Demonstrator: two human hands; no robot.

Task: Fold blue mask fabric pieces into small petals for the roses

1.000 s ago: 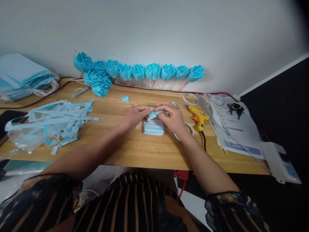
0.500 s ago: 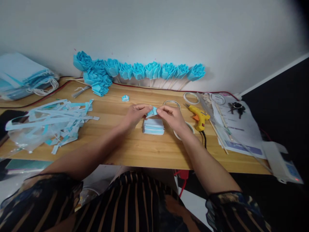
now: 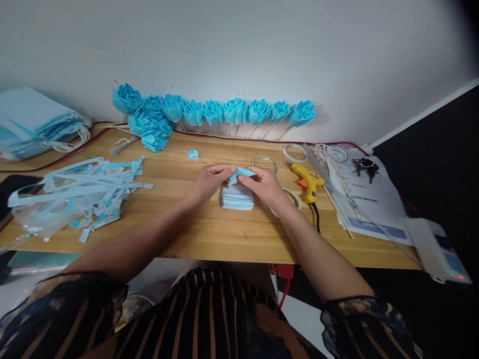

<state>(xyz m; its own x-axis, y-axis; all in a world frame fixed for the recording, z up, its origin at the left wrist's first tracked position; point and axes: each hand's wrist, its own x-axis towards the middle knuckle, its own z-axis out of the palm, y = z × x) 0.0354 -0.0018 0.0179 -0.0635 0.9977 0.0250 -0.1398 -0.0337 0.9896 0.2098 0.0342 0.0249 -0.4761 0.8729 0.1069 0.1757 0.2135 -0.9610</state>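
Between my two hands is a small folded blue piece (image 3: 243, 172), pointed at its right end. My left hand (image 3: 214, 180) pinches its left side, and my right hand (image 3: 265, 184) grips its right side with thumb and fingers. Just below them on the wooden table (image 3: 194, 232) lies a stack of blue and white pieces (image 3: 237, 197). A small folded blue and white piece (image 3: 193, 154) rests behind my left hand.
Blue flowers on sticks (image 3: 235, 110) lean along the wall. Cut strips (image 3: 101, 184) and blue sheets (image 3: 33, 119) lie left. To the right are tape rolls (image 3: 295, 153), a yellow glue gun (image 3: 309, 182), papers (image 3: 377, 199) and keys (image 3: 365, 167).
The blue piece now shows a longer, pointed shape extending to the right between my fingers. My right thumb has moved slightly down and left. The view has shifted a little.
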